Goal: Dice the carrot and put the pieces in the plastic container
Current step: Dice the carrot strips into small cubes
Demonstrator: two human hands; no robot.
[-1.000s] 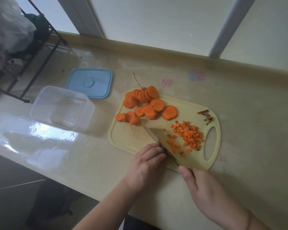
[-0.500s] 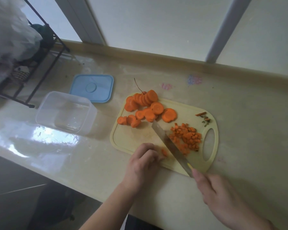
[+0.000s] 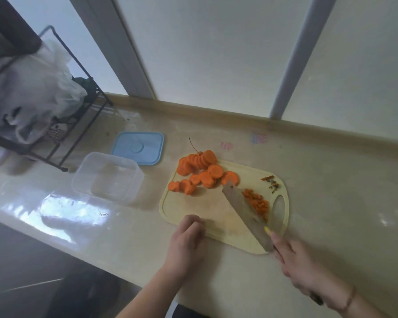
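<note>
Beside the window, the right hand [image 3: 301,265] grips the knife [image 3: 244,210], corralling diced carrot [image 3: 256,203] on the cutting board [image 3: 193,210], while the left hand [image 3: 186,242] rests loosely curled, empty.

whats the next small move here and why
Probably the left hand reaches for a few carrot slices and brings them to the bare middle of the cutting board. The knife in the right hand lies beside the diced pile, and many slices are uncut.

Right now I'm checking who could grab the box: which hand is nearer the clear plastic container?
Left. The left hand rests at the cutting board's near-left edge, nearer the plastic container; the right hand holds the knife farther right.
</note>
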